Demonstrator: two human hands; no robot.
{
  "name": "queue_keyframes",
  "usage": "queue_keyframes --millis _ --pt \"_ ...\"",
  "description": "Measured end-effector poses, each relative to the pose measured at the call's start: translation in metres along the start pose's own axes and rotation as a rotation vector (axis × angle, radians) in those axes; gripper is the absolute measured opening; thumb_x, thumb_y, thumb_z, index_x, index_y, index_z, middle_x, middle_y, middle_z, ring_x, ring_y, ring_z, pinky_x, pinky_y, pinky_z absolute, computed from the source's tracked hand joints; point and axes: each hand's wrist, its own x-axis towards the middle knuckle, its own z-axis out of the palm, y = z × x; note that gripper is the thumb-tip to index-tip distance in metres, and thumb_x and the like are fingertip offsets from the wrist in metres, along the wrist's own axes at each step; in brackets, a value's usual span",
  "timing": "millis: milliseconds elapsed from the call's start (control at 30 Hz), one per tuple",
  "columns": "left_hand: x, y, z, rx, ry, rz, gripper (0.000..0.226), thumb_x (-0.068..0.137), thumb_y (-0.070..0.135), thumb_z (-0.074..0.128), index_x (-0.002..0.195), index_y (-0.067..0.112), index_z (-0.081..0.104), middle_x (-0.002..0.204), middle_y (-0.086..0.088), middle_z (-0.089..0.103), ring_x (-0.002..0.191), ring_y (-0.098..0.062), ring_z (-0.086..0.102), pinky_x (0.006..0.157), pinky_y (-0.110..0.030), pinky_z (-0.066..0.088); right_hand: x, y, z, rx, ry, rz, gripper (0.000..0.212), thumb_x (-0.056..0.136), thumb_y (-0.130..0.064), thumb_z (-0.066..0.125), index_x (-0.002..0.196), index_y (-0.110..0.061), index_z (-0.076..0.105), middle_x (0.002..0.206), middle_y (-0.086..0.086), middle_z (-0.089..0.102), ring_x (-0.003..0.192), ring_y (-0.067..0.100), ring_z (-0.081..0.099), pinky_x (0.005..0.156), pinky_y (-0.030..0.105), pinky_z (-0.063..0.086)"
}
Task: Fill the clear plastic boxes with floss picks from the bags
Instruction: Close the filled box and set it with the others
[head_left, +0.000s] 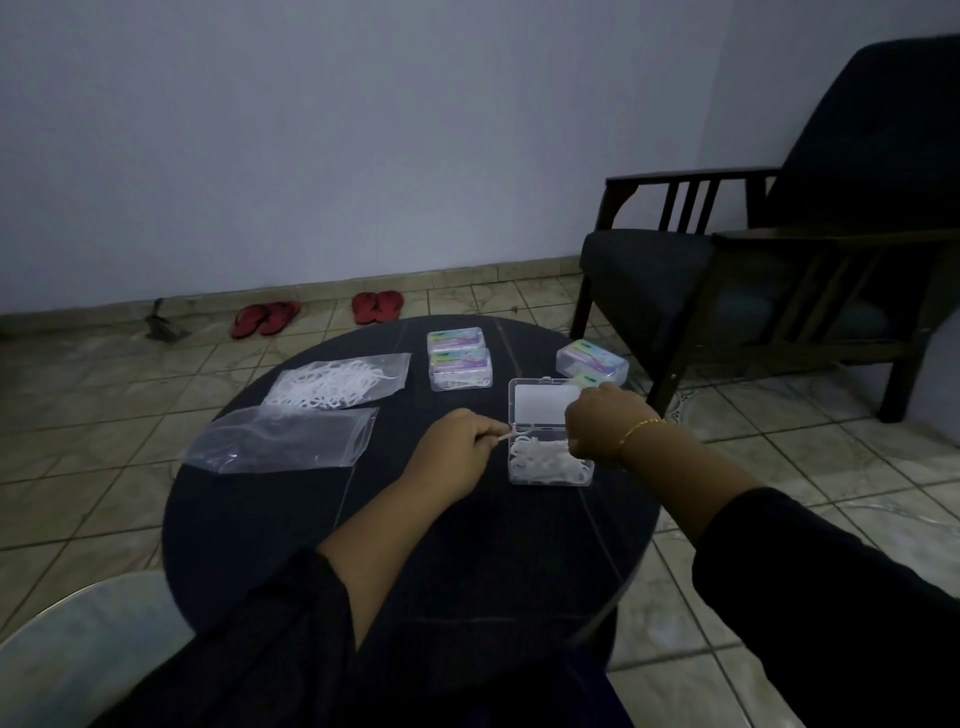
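An open clear plastic box (545, 470) lies on the dark round table (405, 561), its lid (540, 402) tipped back and white floss picks piled inside. My left hand (457, 452) pinches a single white floss pick (511, 432) at the box's left edge. My right hand (602, 423) hovers over the box's right side, fingers curled down into the picks; whether it grips any is hidden. A zip bag full of floss picks (337, 384) lies at the far left, with a nearly empty bag (283, 439) in front of it.
Two closed, labelled boxes (460, 361) sit at the table's far middle, another closed box (592, 361) at the far right. A dark armchair (779, 260) stands to the right. Red sandals (376, 306) lie on the tiled floor by the wall.
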Motion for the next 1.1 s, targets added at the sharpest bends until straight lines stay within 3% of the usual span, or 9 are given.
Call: queue_keyframes --millis 300,433,533,600,767,933,1033,1100 --pt "0.022 0.017 0.032 -0.02 -0.014 0.055 0.028 0.092 0.015 0.059 0.117 0.023 0.068 0.117 0.0 0.063 0.109 -0.016 0.055 0.096 -0.028 0.043 -0.003 0.027 0.017 0.291 0.082 0.135 0.028 0.093 -0.031 0.054 0.113 -0.015 0.064 0.108 0.005 0.063 0.099 0.018 0.057 0.091 0.035 0.05" --pt "0.01 0.013 0.042 -0.059 0.15 0.081 0.034 0.092 0.015 0.056 0.125 0.019 0.061 0.124 0.002 0.057 0.116 -0.015 0.046 0.095 -0.021 0.034 -0.007 0.022 0.023 0.48 0.149 0.185 0.022 0.095 -0.027 0.05 0.102 -0.015 0.068 0.099 0.003 0.065 0.091 0.015 0.06 0.084 0.03 0.052" --pt "-0.003 0.007 0.05 -0.053 0.24 -0.01 0.043 0.09 0.027 0.057 0.132 0.021 0.053 0.132 0.001 0.05 0.121 -0.018 0.044 0.098 -0.028 0.032 -0.011 0.013 0.031 0.675 0.157 0.242 0.017 0.093 -0.021 0.054 0.092 -0.01 0.067 0.086 0.002 0.064 0.081 0.014 0.059 0.071 0.025 0.049" --pt "-0.009 0.003 0.054 0.003 0.199 -0.102 0.055 0.09 0.041 0.055 0.14 0.023 0.042 0.143 0.004 0.041 0.13 -0.018 0.037 0.104 -0.035 0.027 -0.015 0.005 0.038 0.783 0.17 0.276 0.009 0.092 -0.019 0.055 0.092 -0.012 0.062 0.081 -0.001 0.058 0.08 0.015 0.055 0.065 0.02 0.041" --pt "-0.011 -0.013 0.059 0.149 0.105 -0.126 0.069 0.081 0.069 0.049 0.137 0.032 0.038 0.137 0.013 0.047 0.127 -0.017 0.041 0.097 -0.041 0.031 -0.016 -0.013 0.047 1.08 0.158 0.35 0.024 0.091 -0.017 0.058 0.113 -0.011 0.052 0.099 0.009 0.064 0.094 0.02 0.061 0.079 0.027 0.048" --pt "-0.018 -0.028 0.049 0.058 0.142 -0.21 0.086 0.082 0.062 0.058 0.15 0.024 0.022 0.146 0.006 0.041 0.135 -0.017 0.033 0.106 -0.04 0.024 -0.005 -0.026 0.042 1.313 0.068 0.345 0.056 0.088 -0.015 0.063 0.137 -0.01 0.037 0.117 0.014 0.061 0.107 0.025 0.06 0.094 0.038 0.049" --pt "-0.024 -0.032 0.047 -0.018 0.184 -0.213 0.087 0.082 0.057 0.062 0.15 0.023 0.021 0.145 0.006 0.043 0.135 -0.016 0.033 0.107 -0.037 0.021 0.004 -0.032 0.045 1.309 0.001 0.305 0.049 0.083 -0.016 0.068 0.127 -0.016 0.047 0.125 0.009 0.058 0.108 0.021 0.059 0.097 0.04 0.049" --pt "-0.025 -0.034 0.048 -0.037 0.209 -0.209 0.086 0.082 0.055 0.063 0.15 0.022 0.022 0.144 0.006 0.044 0.134 -0.015 0.034 0.107 -0.036 0.02 0.006 -0.036 0.045 1.359 0.023 0.262 0.05 0.083 -0.009 0.066 0.128 -0.016 0.046 0.128 0.002 0.056 0.109 0.016 0.057 0.096 0.033 0.048"
